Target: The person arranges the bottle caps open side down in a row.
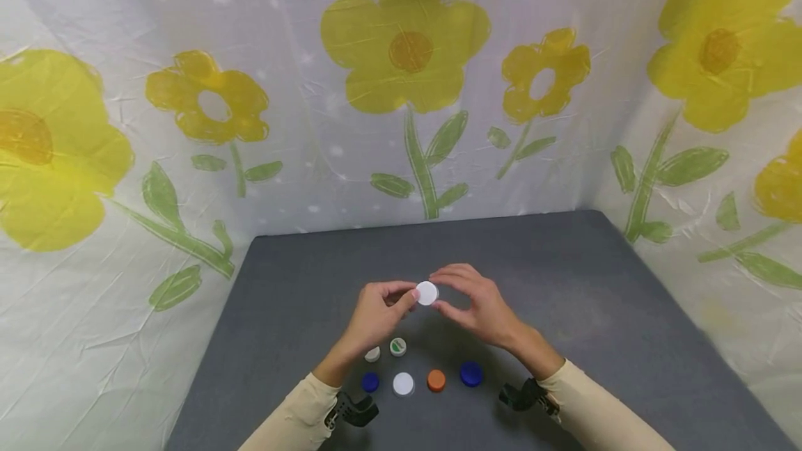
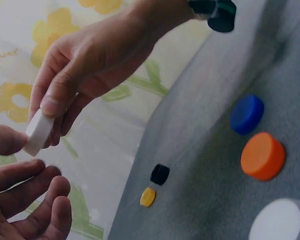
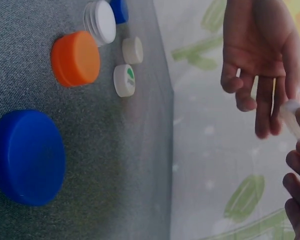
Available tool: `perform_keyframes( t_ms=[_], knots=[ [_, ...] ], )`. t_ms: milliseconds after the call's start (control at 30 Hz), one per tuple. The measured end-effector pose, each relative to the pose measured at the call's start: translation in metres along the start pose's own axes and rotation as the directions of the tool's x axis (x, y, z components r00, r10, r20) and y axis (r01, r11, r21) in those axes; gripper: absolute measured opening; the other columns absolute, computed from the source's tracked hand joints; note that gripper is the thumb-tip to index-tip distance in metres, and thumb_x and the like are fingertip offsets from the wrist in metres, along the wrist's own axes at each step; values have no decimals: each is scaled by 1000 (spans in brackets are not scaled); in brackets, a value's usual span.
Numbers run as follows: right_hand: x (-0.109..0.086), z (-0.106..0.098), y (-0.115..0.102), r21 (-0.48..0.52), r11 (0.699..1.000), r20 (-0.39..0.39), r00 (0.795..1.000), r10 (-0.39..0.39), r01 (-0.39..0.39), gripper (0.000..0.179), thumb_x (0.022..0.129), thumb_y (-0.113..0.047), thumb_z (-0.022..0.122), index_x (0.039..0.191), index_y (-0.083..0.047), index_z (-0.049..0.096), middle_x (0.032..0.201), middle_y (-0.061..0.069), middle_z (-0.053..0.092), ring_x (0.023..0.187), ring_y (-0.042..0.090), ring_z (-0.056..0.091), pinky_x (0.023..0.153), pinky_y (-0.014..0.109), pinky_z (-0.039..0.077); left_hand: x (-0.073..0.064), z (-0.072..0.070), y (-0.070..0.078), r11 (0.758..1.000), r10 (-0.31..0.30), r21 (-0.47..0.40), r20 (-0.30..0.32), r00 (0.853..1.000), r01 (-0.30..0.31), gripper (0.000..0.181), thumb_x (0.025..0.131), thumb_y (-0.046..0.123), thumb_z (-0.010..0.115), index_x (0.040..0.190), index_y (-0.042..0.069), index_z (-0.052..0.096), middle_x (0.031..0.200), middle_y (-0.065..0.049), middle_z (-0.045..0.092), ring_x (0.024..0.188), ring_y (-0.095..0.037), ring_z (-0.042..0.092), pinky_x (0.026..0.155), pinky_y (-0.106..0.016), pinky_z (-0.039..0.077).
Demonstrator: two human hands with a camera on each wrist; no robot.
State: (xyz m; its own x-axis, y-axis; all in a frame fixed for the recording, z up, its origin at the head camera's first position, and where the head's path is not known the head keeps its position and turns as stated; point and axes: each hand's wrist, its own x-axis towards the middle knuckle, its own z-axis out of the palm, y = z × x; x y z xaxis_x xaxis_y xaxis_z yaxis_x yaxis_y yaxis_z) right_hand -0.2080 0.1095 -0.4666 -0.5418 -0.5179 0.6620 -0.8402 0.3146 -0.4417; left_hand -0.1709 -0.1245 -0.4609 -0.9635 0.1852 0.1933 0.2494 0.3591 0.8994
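Note:
A white round cap (image 1: 427, 293) is held up above the grey table, between both hands. My left hand (image 1: 376, 315) pinches its left edge with the thumb in front. The thumb and a finger of my right hand (image 1: 479, 305) grip its right side, the other fingers spread apart. In the right wrist view the cap (image 3: 292, 120) is edge-on, between the left hand (image 3: 260, 50) and the right hand's fingertips. The left wrist view shows the cap (image 2: 38, 132) tilted, with the right hand's thumb on it.
Near me on the grey table (image 1: 564, 277) lie an orange cap (image 1: 436, 381), a white cap (image 1: 404, 384), two blue caps (image 1: 471, 374) and two small whitish caps (image 1: 397, 346). A black cap (image 2: 160, 174) and a yellow cap (image 2: 148, 196) lie beyond. Flowered cloth (image 1: 301, 159) surrounds the table.

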Motion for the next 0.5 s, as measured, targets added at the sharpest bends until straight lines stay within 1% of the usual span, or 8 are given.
perform_keyframes(
  t_ms=[67,133,233,267,333,400,433,500],
  knots=[
    [-2,0,0,3,1000,1,1000,30,-30,40,87,-24,80,124,-15,69,124,2,67,120,21,59,96,39,51,-1,0,0,998,44,35,-13,999,-43,28,96,34,69,118,18,74,104,2,77,85,-14,74,72,-28,58],
    [-3,0,0,2,998,-5,998,59,-59,38,87,-24,80,123,-14,69,124,2,68,119,20,59,90,39,53,-2,1,-1,992,96,78,-16,995,-95,31,94,33,70,122,20,72,108,4,76,86,-12,73,74,-30,59],
    [-6,0,-1,3,995,-10,995,100,-100,37,88,-25,79,122,-15,70,124,2,68,117,18,60,82,39,54,-2,1,-2,977,170,132,0,986,-168,31,92,30,73,121,19,73,104,4,76,81,-14,72,71,-32,59],
    [-7,0,-1,2,994,-7,994,108,-108,37,88,-25,79,122,-15,70,124,2,68,117,19,61,82,40,54,-2,1,-2,971,186,152,5,982,-185,30,91,29,75,120,19,73,101,4,76,79,-14,71,70,-31,59],
    [-8,0,-1,5,992,12,992,128,-128,36,89,-27,78,123,-17,69,125,1,68,118,18,61,86,41,54,-1,1,-2,958,211,194,12,977,-209,28,89,27,77,116,19,75,97,1,76,78,-14,70,69,-31,59],
    [-11,1,0,7,990,34,989,141,-141,36,90,-29,77,123,-18,69,126,1,67,120,19,60,92,44,53,-1,2,-2,945,222,241,17,975,-220,26,88,25,79,113,18,76,96,0,76,78,-13,69,68,-31,59],
    [-12,2,1,2,990,44,989,142,-142,35,90,-29,77,123,-19,70,126,1,68,121,21,60,94,46,52,-1,2,-3,936,229,269,24,973,-227,26,87,25,80,112,18,77,96,-1,76,78,-13,69,68,-32,58],
    [-15,4,1,-15,989,65,987,145,-145,35,89,-30,78,122,-19,70,126,0,68,123,21,59,97,47,51,-2,2,-4,908,240,342,48,970,-242,27,87,26,80,112,17,77,98,-2,76,81,-15,69,69,-32,58]
  ],
)
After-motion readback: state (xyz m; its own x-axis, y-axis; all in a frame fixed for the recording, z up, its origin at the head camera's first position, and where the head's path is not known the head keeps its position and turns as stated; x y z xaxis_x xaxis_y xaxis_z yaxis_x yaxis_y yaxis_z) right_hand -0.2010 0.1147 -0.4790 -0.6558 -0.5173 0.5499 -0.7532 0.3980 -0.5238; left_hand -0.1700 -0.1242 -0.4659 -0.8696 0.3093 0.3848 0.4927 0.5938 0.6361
